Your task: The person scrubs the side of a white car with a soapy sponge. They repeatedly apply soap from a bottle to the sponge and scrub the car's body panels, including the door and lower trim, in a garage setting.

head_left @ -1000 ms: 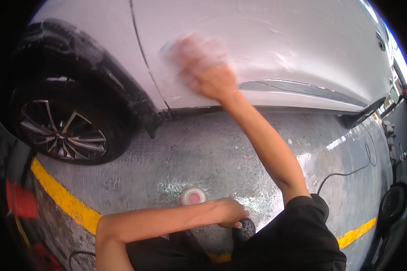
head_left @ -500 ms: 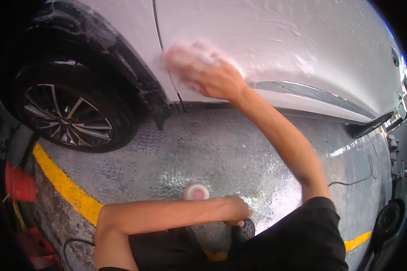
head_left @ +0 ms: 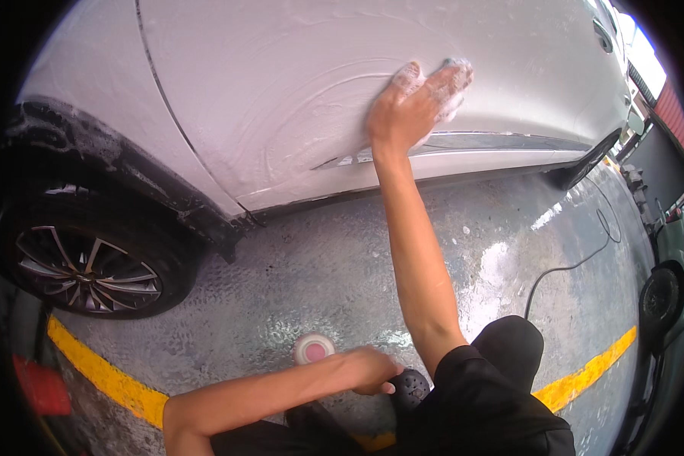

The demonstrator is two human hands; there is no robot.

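Observation:
Against the white car door, my right hand is pressed above the lower trim strip, coated in white suds. Its thumb stands apart from the fingers, which rest over thick foam. A small bluish-green edge shows at the fingertips, but what lies under the hand is hidden. My left hand hangs low in front of me, loosely curled, with nothing visible in it. Beside it is a black shoe with holes. Just beyond my left forearm stands a round container, white-rimmed and pink in the middle.
A front wheel under a soapy black arch is at the left. A red object lies at the lower left. Yellow lines cross the wet floor. A dark hose or cable curves at the right, near another vehicle's wheel.
My right hand has swept rightward across the door, from near the panel gap to above the trim strip, leaving curved streaks in the suds. The view has shifted; my left hand stays low.

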